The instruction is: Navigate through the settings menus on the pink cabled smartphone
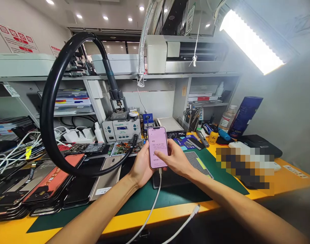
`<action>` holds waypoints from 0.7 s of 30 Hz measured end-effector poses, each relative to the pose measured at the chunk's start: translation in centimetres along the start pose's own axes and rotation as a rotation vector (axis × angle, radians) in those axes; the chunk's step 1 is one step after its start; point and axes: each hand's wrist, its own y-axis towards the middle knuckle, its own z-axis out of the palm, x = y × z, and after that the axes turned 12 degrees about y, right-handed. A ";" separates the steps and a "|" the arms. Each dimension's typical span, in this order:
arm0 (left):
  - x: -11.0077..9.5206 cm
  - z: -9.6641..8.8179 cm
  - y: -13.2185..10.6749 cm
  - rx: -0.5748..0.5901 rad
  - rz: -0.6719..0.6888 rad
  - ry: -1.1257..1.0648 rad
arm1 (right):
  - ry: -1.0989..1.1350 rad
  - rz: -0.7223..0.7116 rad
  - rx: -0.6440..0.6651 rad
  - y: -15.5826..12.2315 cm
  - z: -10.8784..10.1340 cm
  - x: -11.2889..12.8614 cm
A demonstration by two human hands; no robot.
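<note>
A smartphone [158,144] with a lit pinkish screen of text is held upright above the mat. My left hand [141,164] is closed around its left side and lower back. On the right edge, my right hand [179,159] grips the phone too, its thumb lying over the lower screen and its other fingers partly hidden behind. A white charging cable [156,198] is plugged into the phone's bottom and runs down past the table edge. Below the hands lies a dark, perforated pad [195,162] on the green mat [226,178].
Stacked phone parts [55,179] fill the left side. A thick black hose [46,91] arches up from the soldering station [123,130]. A second cable's plug [196,209] hangs at the front edge. Bottles and tools, including a yellow bottle [213,137], stand at right, beside a pixelated patch.
</note>
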 end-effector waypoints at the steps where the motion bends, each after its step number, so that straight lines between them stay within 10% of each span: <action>1: 0.1 0.0 0.0 0.001 -0.002 0.009 | 0.008 0.018 -0.013 0.0 0.2 -0.1; 21: -0.6 -0.1 -0.5 -0.043 0.031 0.286 | 0.227 0.034 0.065 -0.1 -0.8 1.7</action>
